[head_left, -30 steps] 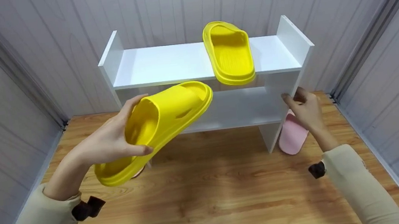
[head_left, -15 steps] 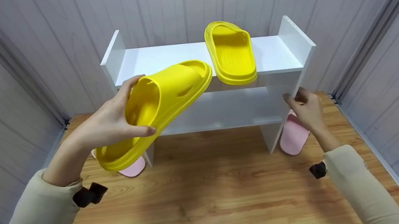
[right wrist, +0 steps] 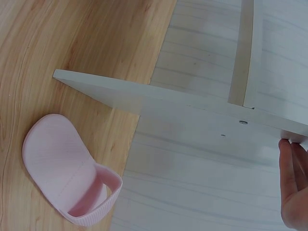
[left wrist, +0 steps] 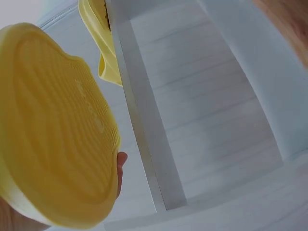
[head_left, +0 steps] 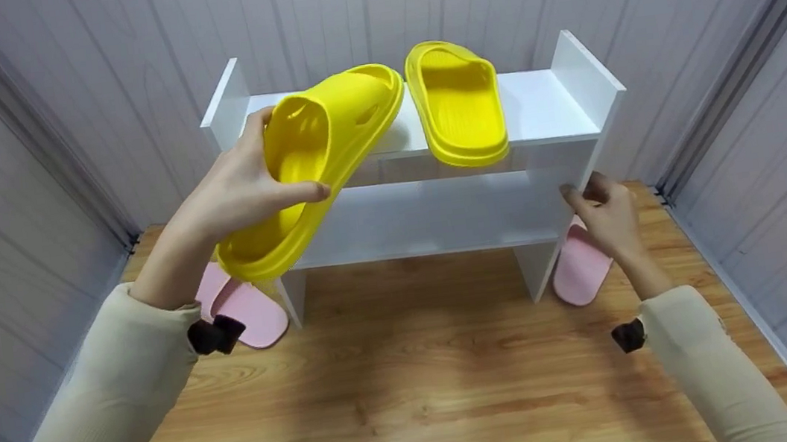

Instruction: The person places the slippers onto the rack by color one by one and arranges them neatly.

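Note:
My left hand (head_left: 232, 188) grips a yellow slipper (head_left: 353, 109) around its middle, thumb over the near rim. The slipper is tilted, toe up and away, in front of the upper shelf; its ridged sole (left wrist: 57, 115) fills the side of the left wrist view. Beside its toe, a matching yellow slipper (head_left: 467, 118) lies on the top board, heel jutting past the front edge. Both belong to the scene of a white two-tier rack (head_left: 423, 217). My right hand (head_left: 610, 213) holds the rack's right side panel (right wrist: 192, 115) with thumb and fingertips at its edge.
Pink slippers lie on the wooden floor (head_left: 415, 398) outside the rack: one (head_left: 247, 314) at the left, another (head_left: 580, 269) at the right under my right hand. Raised side panels (head_left: 586, 81) bound the top board. Pale panelled walls (head_left: 338, 17) enclose the back and sides.
My left hand has raised the yellow slipper and moved it forward and slightly right, up to the top board. More of the left pink slipper shows. My right hand stays put.

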Demonstrator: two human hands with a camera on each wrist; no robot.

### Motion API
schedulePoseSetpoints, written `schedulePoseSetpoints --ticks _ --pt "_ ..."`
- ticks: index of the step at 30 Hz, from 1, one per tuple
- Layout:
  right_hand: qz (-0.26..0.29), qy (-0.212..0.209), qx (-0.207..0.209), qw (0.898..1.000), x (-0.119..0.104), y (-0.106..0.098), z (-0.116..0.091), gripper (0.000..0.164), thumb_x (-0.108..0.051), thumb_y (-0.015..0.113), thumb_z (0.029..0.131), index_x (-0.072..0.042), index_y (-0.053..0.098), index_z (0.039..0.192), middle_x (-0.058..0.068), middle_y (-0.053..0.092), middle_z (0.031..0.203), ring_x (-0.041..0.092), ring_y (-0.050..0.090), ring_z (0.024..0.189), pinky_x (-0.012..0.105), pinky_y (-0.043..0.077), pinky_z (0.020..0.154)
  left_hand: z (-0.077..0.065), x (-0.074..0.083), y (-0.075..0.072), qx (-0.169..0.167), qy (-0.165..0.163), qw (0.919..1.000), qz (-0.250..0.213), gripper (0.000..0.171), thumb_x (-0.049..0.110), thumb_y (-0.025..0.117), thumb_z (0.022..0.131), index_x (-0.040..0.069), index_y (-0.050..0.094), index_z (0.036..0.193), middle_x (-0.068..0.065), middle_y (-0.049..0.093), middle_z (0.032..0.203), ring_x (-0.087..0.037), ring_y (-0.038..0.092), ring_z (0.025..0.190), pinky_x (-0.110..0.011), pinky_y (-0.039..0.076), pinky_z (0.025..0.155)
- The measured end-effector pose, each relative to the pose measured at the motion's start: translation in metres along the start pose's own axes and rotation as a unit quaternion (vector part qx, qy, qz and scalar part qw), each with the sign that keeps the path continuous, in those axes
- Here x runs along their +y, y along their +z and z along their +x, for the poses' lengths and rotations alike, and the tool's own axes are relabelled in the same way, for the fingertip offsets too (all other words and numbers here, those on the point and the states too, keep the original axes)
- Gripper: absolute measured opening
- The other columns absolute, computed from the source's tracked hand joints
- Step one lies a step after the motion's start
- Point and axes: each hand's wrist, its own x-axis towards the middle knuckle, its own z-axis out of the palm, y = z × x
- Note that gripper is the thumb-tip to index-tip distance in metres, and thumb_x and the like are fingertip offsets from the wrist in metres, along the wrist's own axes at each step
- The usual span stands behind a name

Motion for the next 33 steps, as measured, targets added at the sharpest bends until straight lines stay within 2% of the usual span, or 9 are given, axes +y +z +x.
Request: schedulePoseSetpoints --ticks 3,6,12,19,33 --pt "-0.004 -0.001 -0.002 1.000 -0.015 -0.002 -0.003 0.030 -0.014 0.058 0.084 0.008 0.059 0.104 0.020 0.062 0.091 0.021 0.059 0.081 0.014 0.046 0.065 0.010 0.004 0.001 0.007 -0.009 0.9999 0.000 0.087 0.032 0.072 0.070 0.015 0.016 0.134 -0.006 0.044 0.115 -0.021 0.047 0.095 -0.038 0.041 0.078" --pt "-0.011 -0.004 0.005 1.000 -0.025 -0.002 -0.006 0.027 -0.011 0.058 0.084 0.008 0.059 0.102 0.021 0.062 0.090 0.017 0.059 0.078 0.013 0.045 0.064 0.020 0.008 0.002 0.010 -0.026 0.9996 0.006 0.088 0.033 0.071 0.070 0.013 0.015 0.135 -0.007 0.044 0.116 -0.021 0.046 0.096 -0.037 0.040 0.080" --pt "-0.003 -0.020 0.025 0.999 -0.024 -0.001 -0.006 0.023 -0.008 0.061 0.081 0.009 0.061 0.097 0.021 0.063 0.084 0.005 0.057 0.071 0.012 0.045 0.061 0.040 0.013 0.003 0.019 -0.066 0.9965 0.047 0.094 0.038 0.068 0.070 0.009 0.010 0.137 -0.011 0.043 0.119 -0.023 0.044 0.099 -0.038 0.037 0.083" --pt "-0.009 -0.018 0.020 1.000 -0.024 -0.002 -0.006 0.026 -0.008 0.061 0.082 0.008 0.060 0.101 0.020 0.063 0.087 0.004 0.056 0.072 0.012 0.045 0.061 0.058 0.018 0.009 0.029 -0.105 0.9898 0.091 0.096 0.042 0.067 0.069 0.005 0.010 0.136 -0.014 0.042 0.121 -0.025 0.042 0.103 -0.037 0.035 0.087" --pt "-0.011 -0.019 0.013 1.000 -0.024 -0.003 -0.007 0.027 -0.009 0.060 0.083 0.008 0.059 0.104 0.020 0.062 0.091 0.003 0.056 0.074 0.013 0.045 0.063 0.081 0.023 0.016 0.033 -0.177 0.9785 0.099 0.098 0.041 0.064 0.072 0.004 0.002 0.139 -0.011 0.039 0.124 -0.024 0.041 0.104 -0.033 0.036 0.088"
